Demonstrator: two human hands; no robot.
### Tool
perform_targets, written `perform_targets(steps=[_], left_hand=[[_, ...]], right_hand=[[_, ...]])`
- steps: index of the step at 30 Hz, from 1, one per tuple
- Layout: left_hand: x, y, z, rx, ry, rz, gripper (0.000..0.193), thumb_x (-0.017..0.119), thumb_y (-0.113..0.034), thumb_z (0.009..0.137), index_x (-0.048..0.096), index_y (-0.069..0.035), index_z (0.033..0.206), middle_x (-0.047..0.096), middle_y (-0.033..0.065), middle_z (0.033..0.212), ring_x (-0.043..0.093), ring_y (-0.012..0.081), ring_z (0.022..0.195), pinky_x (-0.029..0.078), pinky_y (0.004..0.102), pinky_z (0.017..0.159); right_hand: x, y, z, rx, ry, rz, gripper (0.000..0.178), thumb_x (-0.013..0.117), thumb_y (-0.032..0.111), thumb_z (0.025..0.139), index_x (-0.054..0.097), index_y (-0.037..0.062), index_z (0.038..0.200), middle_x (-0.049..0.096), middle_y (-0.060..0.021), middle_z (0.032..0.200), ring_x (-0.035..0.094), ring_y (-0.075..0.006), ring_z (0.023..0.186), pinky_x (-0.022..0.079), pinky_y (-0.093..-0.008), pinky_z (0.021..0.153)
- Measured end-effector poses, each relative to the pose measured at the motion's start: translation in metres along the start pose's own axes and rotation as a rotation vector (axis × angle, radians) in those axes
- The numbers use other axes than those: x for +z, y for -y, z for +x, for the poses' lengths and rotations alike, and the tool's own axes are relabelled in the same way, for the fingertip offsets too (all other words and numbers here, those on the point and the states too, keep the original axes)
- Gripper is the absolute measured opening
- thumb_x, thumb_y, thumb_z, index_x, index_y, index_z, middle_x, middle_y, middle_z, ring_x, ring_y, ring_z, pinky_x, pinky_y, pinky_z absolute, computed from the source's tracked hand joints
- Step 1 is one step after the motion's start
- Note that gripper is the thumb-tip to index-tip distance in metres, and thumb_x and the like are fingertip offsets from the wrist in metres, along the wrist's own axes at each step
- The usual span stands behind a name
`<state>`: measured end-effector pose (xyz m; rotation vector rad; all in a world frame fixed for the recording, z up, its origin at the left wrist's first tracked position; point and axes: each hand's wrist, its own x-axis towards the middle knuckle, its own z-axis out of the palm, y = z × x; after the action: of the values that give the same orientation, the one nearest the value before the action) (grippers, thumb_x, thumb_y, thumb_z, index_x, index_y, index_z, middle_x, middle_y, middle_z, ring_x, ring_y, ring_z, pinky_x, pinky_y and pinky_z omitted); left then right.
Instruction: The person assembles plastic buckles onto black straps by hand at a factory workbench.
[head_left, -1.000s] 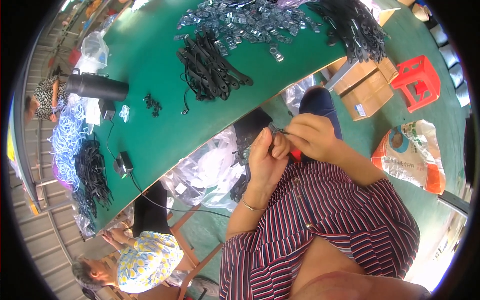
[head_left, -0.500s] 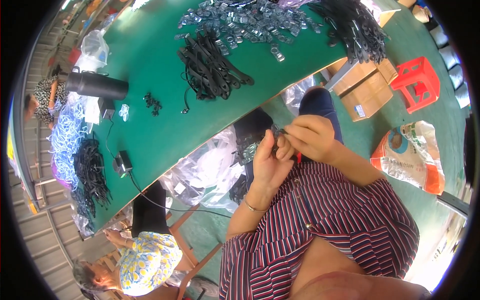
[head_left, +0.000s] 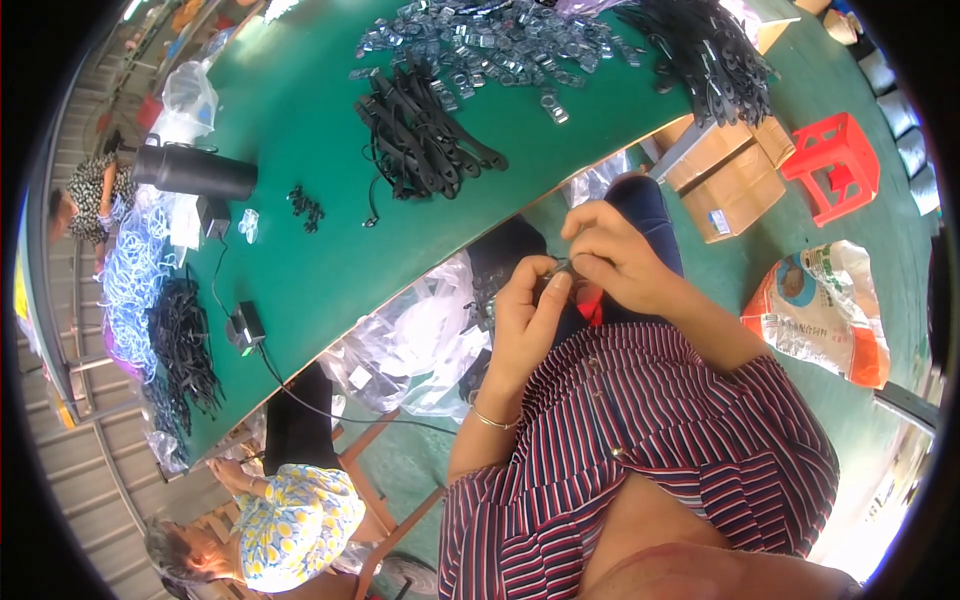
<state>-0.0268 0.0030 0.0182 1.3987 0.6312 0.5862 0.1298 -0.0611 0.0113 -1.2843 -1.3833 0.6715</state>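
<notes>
Above my lap, my left hand [head_left: 528, 315] and my right hand [head_left: 622, 262] meet at the fingertips. Between them is a small dark piece [head_left: 564, 267], pinched by the left thumb and forefinger; its kind is too small to make out. The right thumb and forefinger press on its other side, while the remaining right fingers are bent above. Something red [head_left: 590, 303] shows just below the hands. On the green table [head_left: 300, 260] ahead lie a bundle of black straps [head_left: 425, 135] and a heap of clear plastic buckle-like pieces [head_left: 490, 45].
More black straps [head_left: 715, 60] lie at the table's far right. Leftward are a black bottle [head_left: 195, 171], a power adapter [head_left: 244, 325] with its cable and blue-white cords [head_left: 135, 280]. A co-worker [head_left: 290, 525] sits at left. Cartons [head_left: 735, 185], a red stool [head_left: 835, 170] and a sack [head_left: 820, 310] stand right.
My left fingers have turned and now pinch from the side. The right hand's fingers have lifted and spread somewhat, and the red thing has come into fuller view. The table things have not moved.
</notes>
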Motion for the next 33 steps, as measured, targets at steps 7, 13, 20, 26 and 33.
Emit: perform_targets(steps=[7,13,20,26,33], left_hand=[[0.007,-0.013,0.0,0.014,-0.044,-0.148,0.011,0.049,-0.009,0.088,0.053,-0.001,0.096,0.054,0.0033,0.079,0.048,0.0087,0.068,0.039,0.0202,0.061],[-0.009,-0.003,0.003,-0.094,0.124,-0.356,0.014,0.05,-0.01,0.088,0.051,-0.002,0.099,0.055,0.0046,0.084,0.05,0.01,0.073,0.041,0.0218,0.065],[-0.012,0.005,0.005,-0.177,0.21,-0.715,0.011,0.054,-0.013,0.083,0.048,-0.004,0.083,0.055,0.0057,0.076,0.053,0.013,0.071,0.042,0.0241,0.067],[-0.014,0.006,0.003,-0.194,0.205,-0.546,0.009,0.054,-0.009,0.08,0.048,-0.004,0.075,0.055,0.0058,0.075,0.055,0.0147,0.071,0.043,0.0246,0.07],[-0.015,0.013,0.005,-0.188,0.178,-0.624,0.009,0.055,-0.008,0.079,0.048,-0.004,0.074,0.056,0.0065,0.078,0.055,0.0148,0.072,0.043,0.0247,0.07]], right_hand=[[-0.007,-0.003,-0.003,0.168,0.166,0.712,0.019,0.05,0.019,0.09,0.054,0.0013,0.084,0.041,-0.0039,0.103,0.048,-0.0084,0.07,0.041,-0.0204,0.057],[-0.006,0.002,0.002,0.057,0.131,0.159,0.012,0.06,0.006,0.08,0.055,0.0005,0.09,0.049,-0.0054,0.093,0.053,-0.0133,0.076,0.044,-0.0241,0.064],[0.001,0.006,-0.001,0.051,0.122,0.285,0.018,0.063,0.001,0.075,0.055,-0.0004,0.092,0.051,-0.0074,0.088,0.057,-0.0175,0.081,0.047,-0.0285,0.068],[0.0,0.005,-0.003,0.06,0.132,0.304,0.018,0.063,0.002,0.076,0.055,-0.0006,0.092,0.051,-0.0083,0.088,0.056,-0.0174,0.08,0.046,-0.028,0.067],[-0.003,0.005,0.002,-0.001,0.189,0.146,0.018,0.064,0.003,0.076,0.055,-0.0007,0.092,0.051,-0.0082,0.089,0.054,-0.0176,0.079,0.045,-0.0277,0.067]])
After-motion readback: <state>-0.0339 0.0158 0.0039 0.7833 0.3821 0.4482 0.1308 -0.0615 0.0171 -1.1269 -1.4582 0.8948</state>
